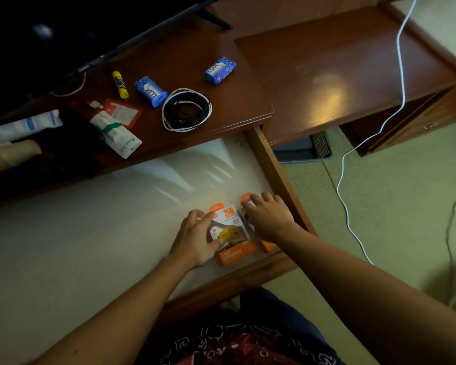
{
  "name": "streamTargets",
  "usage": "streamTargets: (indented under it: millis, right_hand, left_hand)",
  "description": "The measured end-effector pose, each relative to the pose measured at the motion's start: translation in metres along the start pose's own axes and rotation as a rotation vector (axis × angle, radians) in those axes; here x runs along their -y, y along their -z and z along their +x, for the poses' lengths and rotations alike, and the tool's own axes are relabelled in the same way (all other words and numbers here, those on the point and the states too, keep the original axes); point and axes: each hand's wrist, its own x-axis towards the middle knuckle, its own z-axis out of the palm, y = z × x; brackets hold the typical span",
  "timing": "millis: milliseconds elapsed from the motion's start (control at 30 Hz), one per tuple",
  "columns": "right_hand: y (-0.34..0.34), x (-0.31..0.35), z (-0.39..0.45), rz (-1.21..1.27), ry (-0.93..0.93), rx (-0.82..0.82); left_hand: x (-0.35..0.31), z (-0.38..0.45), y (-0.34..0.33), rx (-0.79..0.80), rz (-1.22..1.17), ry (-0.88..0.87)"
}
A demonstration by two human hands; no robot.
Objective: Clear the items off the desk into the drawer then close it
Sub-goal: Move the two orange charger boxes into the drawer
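Head view: left hand (195,237) pinches a fast-charger pack (231,233) on the drawer (274,164) floor; right hand (267,219) presses flat on a second pack (267,245). Best nudge both snug into the corner.

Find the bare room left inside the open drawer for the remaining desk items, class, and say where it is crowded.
The drawer floor lies bare left of the left hand and back toward the desk edge. The near right corner is crowded: two charger packs under both hands, the right hand by the side wall.

L hand (195,237) grips charger box (231,234) in drawer (274,164); R hand (267,217) on 2nd box (267,246) at its 3 o'clock; cable coil (186,109) on desk (221,83), 12 o'clock.
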Motion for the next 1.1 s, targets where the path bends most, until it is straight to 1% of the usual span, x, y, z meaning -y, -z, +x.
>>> streamTargets:
  millis: [133, 233, 433, 533, 700, 800, 867, 933, 1033, 1100]
  right_hand:
    - [0.0, -0.008, -0.004, -0.034, -0.062, -0.003]
    - [0.002, -0.016, -0.006, 0.004, -0.085, 0.0]
    - [-0.001, -0.017, -0.006, 0.037, -0.089, -0.023]
    - [-0.002, -0.016, -0.007, 0.052, -0.105, -0.02]
    - [0.004, -0.012, -0.004, 0.076, -0.127, 0.008]
    - [0.011, -0.011, -0.002, 0.125, -0.144, 0.025]
    - [0.02, -0.009, 0.001, 0.174, -0.149, -0.008]
    - [0.036, -0.009, 0.009, 0.237, -0.149, -0.088]
    - [0.072, -0.009, 0.031, 0.373, -0.148, -0.205]
    - [0.1, -0.011, 0.05, 0.439, -0.135, -0.27]
  left_hand:
    - [-0.01, 0.002, -0.006, 0.035, -0.008, -0.029]
    - [-0.017, 0.003, -0.012, 0.049, -0.006, -0.037]
    - [-0.029, 0.005, -0.023, 0.0, -0.021, -0.053]
    - [-0.033, 0.008, -0.024, -0.006, 0.017, -0.059]
    - [-0.033, 0.012, -0.011, 0.068, 0.099, -0.079]
    - [-0.037, 0.015, 0.001, 0.07, 0.125, -0.066]
    - [-0.039, 0.021, 0.012, 0.021, 0.117, -0.052]
    - [-0.042, 0.029, 0.031, -0.059, 0.079, -0.04]
    - [-0.051, 0.051, 0.07, -0.219, 0.014, -0.021]
    - [-0.056, 0.07, 0.101, -0.287, -0.019, 0.0]
